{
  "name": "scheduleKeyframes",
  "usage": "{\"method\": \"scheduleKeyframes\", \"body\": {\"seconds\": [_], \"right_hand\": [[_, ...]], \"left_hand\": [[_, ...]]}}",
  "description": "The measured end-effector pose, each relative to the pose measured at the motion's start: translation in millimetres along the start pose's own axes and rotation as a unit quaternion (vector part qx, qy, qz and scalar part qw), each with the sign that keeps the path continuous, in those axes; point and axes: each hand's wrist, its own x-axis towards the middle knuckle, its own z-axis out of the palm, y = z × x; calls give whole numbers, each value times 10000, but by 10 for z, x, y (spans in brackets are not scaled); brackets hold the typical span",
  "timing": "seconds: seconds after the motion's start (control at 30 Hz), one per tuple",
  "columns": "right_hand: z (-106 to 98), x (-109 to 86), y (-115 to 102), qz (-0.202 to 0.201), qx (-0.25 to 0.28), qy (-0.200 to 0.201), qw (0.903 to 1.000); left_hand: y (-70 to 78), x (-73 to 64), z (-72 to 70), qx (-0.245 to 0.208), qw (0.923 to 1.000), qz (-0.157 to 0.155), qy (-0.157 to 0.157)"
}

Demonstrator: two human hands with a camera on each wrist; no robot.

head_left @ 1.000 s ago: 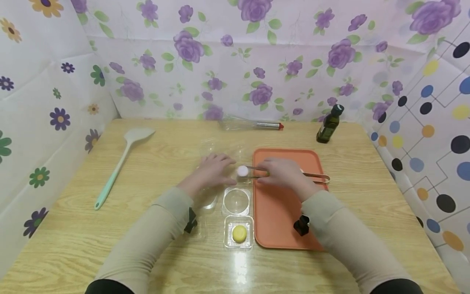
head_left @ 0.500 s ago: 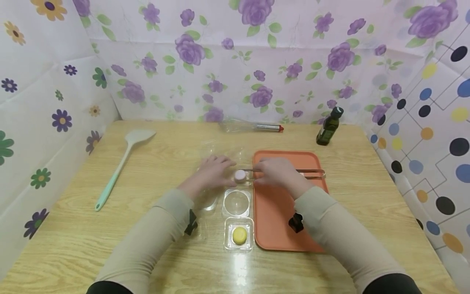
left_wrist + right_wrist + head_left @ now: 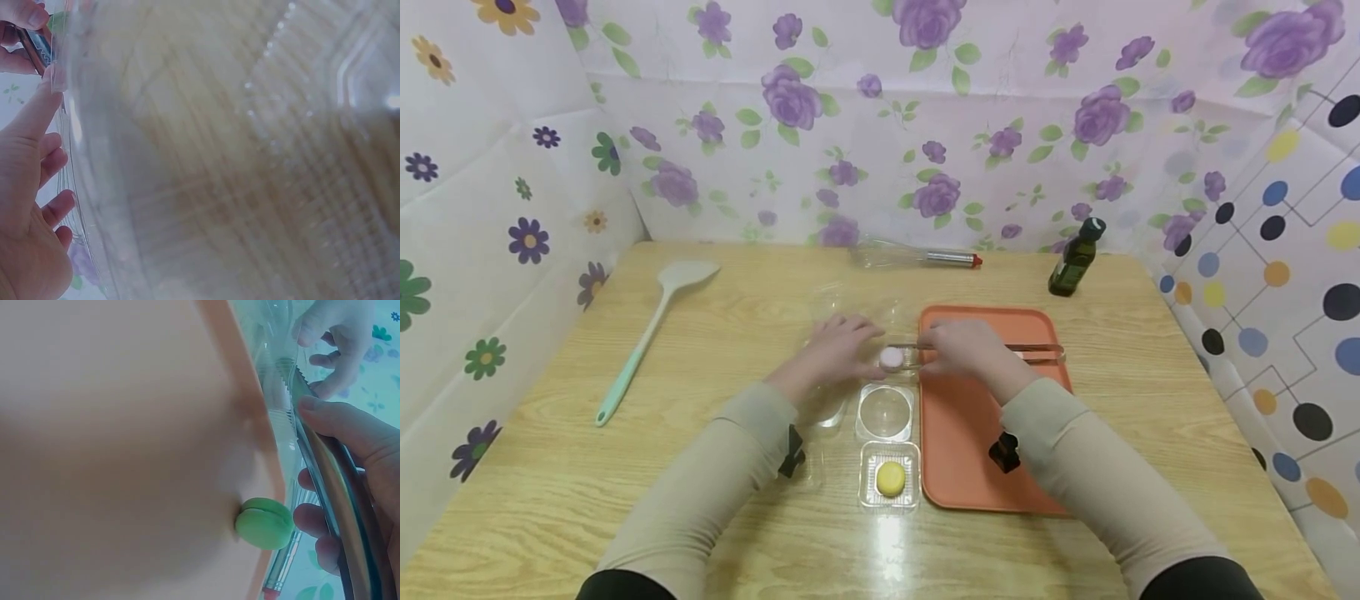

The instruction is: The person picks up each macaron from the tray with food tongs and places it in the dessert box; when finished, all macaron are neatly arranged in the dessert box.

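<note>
In the head view, my right hand point(image 3: 962, 354) grips metal tongs point(image 3: 1037, 347) over the orange tray point(image 3: 977, 442). Their serrated tips reach left to a pale pink macaron point(image 3: 891, 359) at a clear plastic container point(image 3: 909, 353); whether they still pinch it I cannot tell. My left hand point(image 3: 831, 354) lies just left of that macaron, fingers loosely bent. In the left wrist view, its thumb point(image 3: 37, 115) touches the edge of clear plastic. A green macaron point(image 3: 264, 524) rests on the tray below my right fingers. Nearer me, a yellow macaron point(image 3: 891, 479) sits in another clear container point(image 3: 865, 496).
A clear lid point(image 3: 885, 412) lies between the two containers, with more clear plastic under my left forearm. At the back are a whisk point(image 3: 951, 259) and a dark green bottle point(image 3: 1075, 260). A pale green spatula point(image 3: 647, 342) lies at left. Patterned cloth walls enclose the table.
Over the last second my right hand shifted slightly left, and the pale pink macaron came down a little. The tong tips look wider apart. My left hand has hardly moved.
</note>
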Motion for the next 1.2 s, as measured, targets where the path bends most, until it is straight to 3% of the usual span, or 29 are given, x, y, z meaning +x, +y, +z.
{"method": "scheduleKeyframes", "body": {"seconds": [0.27,0.47,0.7,1.2], "right_hand": [[-16,-29,5,61,93,-43,9999],[-35,-89,55,146,505,-143,9985],[-57,-213,134,135,741,22,9972],[-9,-521,453,324,1309,526,9895]], "left_hand": [[-4,-1,3,49,10000,-10,5],[-13,9,18,119,9999,-3,28],[-48,-34,-67,225,9995,43,202],[-568,-387,-355,275,9991,-211,231]]}}
